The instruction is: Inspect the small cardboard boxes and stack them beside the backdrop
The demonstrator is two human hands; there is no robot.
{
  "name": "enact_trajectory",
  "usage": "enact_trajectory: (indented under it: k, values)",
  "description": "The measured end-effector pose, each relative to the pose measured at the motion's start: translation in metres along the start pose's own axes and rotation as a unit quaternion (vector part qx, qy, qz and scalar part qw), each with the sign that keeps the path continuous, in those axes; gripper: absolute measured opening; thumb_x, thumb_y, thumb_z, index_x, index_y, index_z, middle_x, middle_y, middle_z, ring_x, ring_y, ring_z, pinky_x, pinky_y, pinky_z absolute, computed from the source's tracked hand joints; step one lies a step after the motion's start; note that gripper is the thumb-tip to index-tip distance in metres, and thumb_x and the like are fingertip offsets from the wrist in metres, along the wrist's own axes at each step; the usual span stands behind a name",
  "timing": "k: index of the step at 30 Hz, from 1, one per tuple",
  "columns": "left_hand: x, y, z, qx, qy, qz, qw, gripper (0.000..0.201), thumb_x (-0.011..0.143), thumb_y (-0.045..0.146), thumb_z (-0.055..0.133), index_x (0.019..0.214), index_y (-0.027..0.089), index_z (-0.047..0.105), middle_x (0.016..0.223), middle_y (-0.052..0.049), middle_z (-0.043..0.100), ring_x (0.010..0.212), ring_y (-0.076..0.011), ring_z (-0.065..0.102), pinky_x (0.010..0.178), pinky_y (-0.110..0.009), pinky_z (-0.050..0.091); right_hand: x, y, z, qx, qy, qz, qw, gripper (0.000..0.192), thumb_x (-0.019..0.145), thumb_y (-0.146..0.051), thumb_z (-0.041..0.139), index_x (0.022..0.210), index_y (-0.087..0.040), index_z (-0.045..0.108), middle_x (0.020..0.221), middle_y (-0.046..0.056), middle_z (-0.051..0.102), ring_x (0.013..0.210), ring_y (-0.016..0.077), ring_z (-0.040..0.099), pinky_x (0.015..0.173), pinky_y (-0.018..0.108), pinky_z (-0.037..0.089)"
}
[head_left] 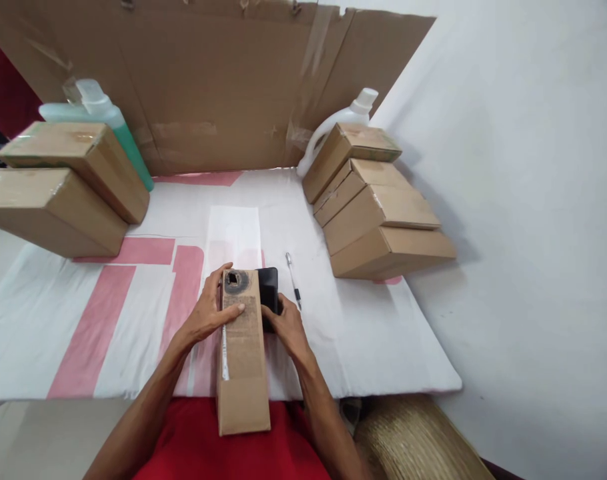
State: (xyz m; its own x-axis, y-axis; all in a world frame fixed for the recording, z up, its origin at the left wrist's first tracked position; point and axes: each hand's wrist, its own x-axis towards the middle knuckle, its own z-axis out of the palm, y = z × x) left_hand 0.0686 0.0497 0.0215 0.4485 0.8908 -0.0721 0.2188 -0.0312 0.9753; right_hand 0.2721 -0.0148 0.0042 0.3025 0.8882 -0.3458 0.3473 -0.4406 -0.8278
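Observation:
A long narrow cardboard box (243,403) stretches from the table over its front edge towards my red clothing. Near its far end is a small dark square hole within a blackened ring. My left hand (206,313) grips the box from the left, thumb on the top face and fingers around the far left side. On the box's right side, my right hand (288,327) is closed on a flat black phone (268,287), partly hidden behind the box. Whether the phone touches the box or sits partly inside it, I cannot tell. A pen (293,280) lies just right of the phone.
Cardboard boxes (383,247) are stacked in a slanted row at right, with a white jug (328,127) behind. More boxes (58,207) and a green-liquid bottle (128,140) stand left. A cardboard panel (223,87) closes the back; a white wall (523,200) is right.

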Motion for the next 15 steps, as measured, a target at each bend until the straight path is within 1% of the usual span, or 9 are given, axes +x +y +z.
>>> enact_trajectory:
  k: [2, 5, 7, 10, 11, 13, 14, 15]
  values:
    - [0.0, 0.0, 0.0, 0.005, 0.003, 0.003, 1.0, 0.087, 0.082, 0.047, 0.075, 0.156, 0.023, 0.035, 0.159, -0.015, 0.042, 0.144, -0.0351, 0.047, 0.124, -0.058, 0.032, -0.004, -0.001, 0.003, 0.063, -0.016, -0.017, 0.998, 0.025, 0.085, -0.04, 0.066, 0.098, -0.019, 0.07, 0.097, 0.004, 0.079, 0.092, 0.0243, 0.071, 0.08, 0.033, 0.055]
    - [0.0, -0.001, -0.001, 0.012, 0.002, 0.001, 1.0, 0.087, 0.083, 0.048, 0.075, 0.156, 0.024, 0.035, 0.158, -0.015, 0.044, 0.144, -0.0359, 0.047, 0.123, -0.058, 0.034, -0.011, -0.002, 0.002, 0.176, -0.026, -0.019, 0.984, 0.029, 0.083, -0.039, 0.069, 0.101, -0.018, 0.073, 0.096, 0.004, 0.079, 0.094, 0.0247, 0.071, 0.086, 0.036, 0.057]
    - [-0.001, 0.0, -0.001, 0.007, -0.001, -0.004, 1.0, 0.089, 0.082, 0.049, 0.076, 0.156, 0.024, 0.034, 0.158, -0.015, 0.044, 0.144, -0.0363, 0.047, 0.123, -0.058, 0.035, -0.016, -0.005, -0.007, 0.265, -0.012, -0.01, 0.964, 0.034, 0.081, -0.039, 0.074, 0.108, -0.019, 0.072, 0.099, 0.004, 0.079, 0.095, 0.0243, 0.072, 0.09, 0.038, 0.057]
    - [-0.001, 0.0, -0.001, 0.0, -0.002, 0.001, 1.0, 0.089, 0.082, 0.049, 0.076, 0.156, 0.024, 0.035, 0.159, -0.015, 0.043, 0.144, -0.0362, 0.047, 0.123, -0.057, 0.034, -0.026, -0.02, -0.031, 0.39, -0.007, 0.008, 0.921, 0.043, 0.079, -0.039, 0.081, 0.117, -0.021, 0.069, 0.104, 0.005, 0.079, 0.093, 0.0242, 0.074, 0.089, 0.041, 0.06]
    - [-0.001, 0.001, -0.001, -0.001, -0.001, 0.004, 1.0, 0.088, 0.082, 0.049, 0.076, 0.156, 0.023, 0.035, 0.159, -0.015, 0.043, 0.144, -0.0361, 0.047, 0.124, -0.057, 0.034, -0.031, -0.027, -0.039, 0.419, -0.022, 0.01, 0.908, 0.044, 0.079, -0.037, 0.083, 0.118, -0.021, 0.069, 0.105, 0.006, 0.079, 0.092, 0.0243, 0.075, 0.088, 0.042, 0.061]
    - [0.0, 0.0, 0.001, -0.002, -0.001, 0.003, 1.0, 0.088, 0.083, 0.049, 0.075, 0.156, 0.022, 0.034, 0.159, -0.016, 0.043, 0.145, -0.036, 0.046, 0.124, -0.057, 0.034, -0.039, -0.045, -0.048, 0.464, -0.085, 0.003, 0.882, 0.043, 0.08, -0.036, 0.083, 0.118, -0.021, 0.07, 0.107, 0.008, 0.079, 0.091, 0.0254, 0.076, 0.086, 0.043, 0.062]
    - [0.0, 0.0, 0.001, -0.002, 0.001, 0.002, 1.0, 0.089, 0.083, 0.05, 0.075, 0.156, 0.022, 0.034, 0.159, -0.016, 0.043, 0.145, -0.0361, 0.046, 0.123, -0.057, 0.034, -0.042, -0.054, -0.048, 0.482, -0.126, -0.002, 0.867, 0.041, 0.082, -0.04, 0.082, 0.117, -0.02, 0.071, 0.107, 0.009, 0.079, 0.092, 0.0264, 0.076, 0.086, 0.044, 0.063]
    - [0.0, -0.001, 0.002, 0.0, 0.004, 0.002, 1.0, 0.089, 0.083, 0.051, 0.075, 0.157, 0.021, 0.034, 0.159, -0.016, 0.042, 0.145, -0.0363, 0.045, 0.123, -0.057, 0.034, -0.045, -0.063, -0.045, 0.499, -0.167, -0.004, 0.85, 0.043, 0.085, -0.049, 0.078, 0.115, -0.019, 0.072, 0.107, 0.011, 0.079, 0.093, 0.0278, 0.076, 0.086, 0.046, 0.063]
